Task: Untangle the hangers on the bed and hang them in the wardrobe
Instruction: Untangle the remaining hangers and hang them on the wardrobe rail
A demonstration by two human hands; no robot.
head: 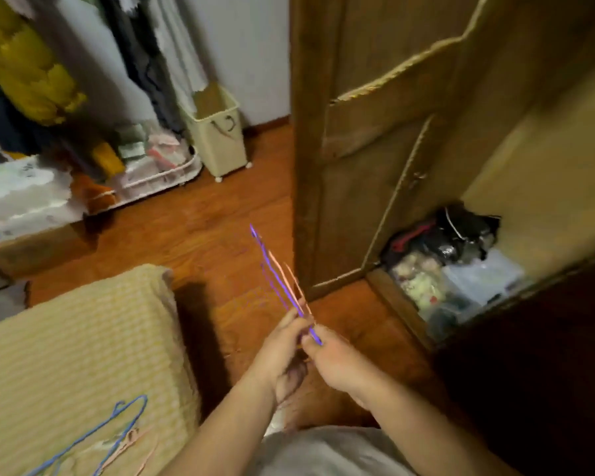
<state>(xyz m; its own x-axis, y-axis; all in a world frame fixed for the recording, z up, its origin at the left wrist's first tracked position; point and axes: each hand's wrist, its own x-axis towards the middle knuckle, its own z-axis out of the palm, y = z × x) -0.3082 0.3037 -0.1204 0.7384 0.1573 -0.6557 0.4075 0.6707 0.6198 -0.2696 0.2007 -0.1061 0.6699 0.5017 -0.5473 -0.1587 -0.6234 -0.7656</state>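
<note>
Bed (83,338), lower left: yellow checked cover, carrying the remaining hangers (93,438), blue ones and pale pink ones lying overlapped near the bottom edge; the frame crops them, so neither their count nor whether they are interlocked can be told. Left hand (282,352), centre: fingers closed together around the lower end of the held hangers (282,283), a purple one and at least one pink one, seen edge-on and pointing up and away over the wooden floor (203,218). Right hand (337,362), just beside the left and touching the same bundle: thumb and forefinger pinched together on the purple wire at its near end. Step in hand, by judgement: separating this small bundle, clear of the bed and in front of the wardrobe (547,149). Next move, by judgement: draw the purple hanger free of the pink along its length without snagging the hooks, then lift a freed one toward the rail. Wardrobe, right: door (375,132) swung open, interior wall pale, bags and clutter (450,255) on its bottom. Not visible: the rail, above the frame; the hooks of the held hangers, lost in motion blur; the exact number of hangers in the hands.
</note>
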